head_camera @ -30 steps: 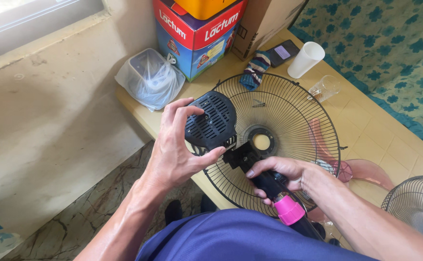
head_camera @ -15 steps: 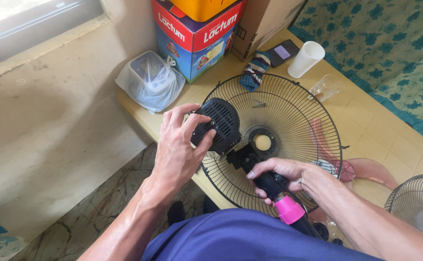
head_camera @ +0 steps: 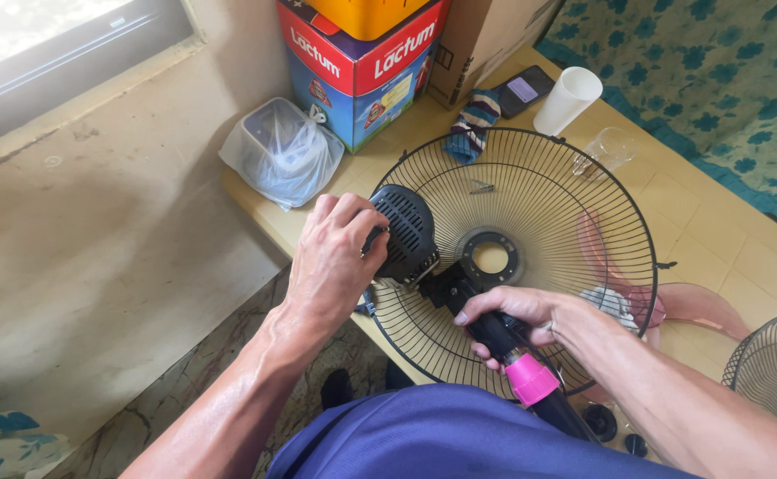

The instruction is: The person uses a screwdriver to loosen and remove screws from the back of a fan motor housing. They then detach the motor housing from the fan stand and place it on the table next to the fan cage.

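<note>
both hands are busy on a fan's parts at the near edge of the table [head_camera: 708, 239]. my left hand [head_camera: 335, 262] is closed over the black ribbed motor housing [head_camera: 403, 232], fingers wrapped across its top and left side. my right hand [head_camera: 517, 319] is gripping the black fan neck [head_camera: 493, 330], just above its pink collar [head_camera: 530, 379]; the neck runs up to a black bracket touching the housing. under both lies the black wire fan guard [head_camera: 566, 204], flat on the table, its round hub ring [head_camera: 491, 257] just right of the housing. a pink translucent fan blade [head_camera: 699, 306] shows beneath the guard's right side. farther back i see a white plastic cup [head_camera: 567, 99], a clear glass [head_camera: 610, 149], a folded striped cloth [head_camera: 473, 124], a dark phone [head_camera: 525, 90], a bagged clear container [head_camera: 282, 151] and a red and blue carton [head_camera: 362, 71]. another wire guard [head_camera: 774, 364] sits at the right edge.
</note>
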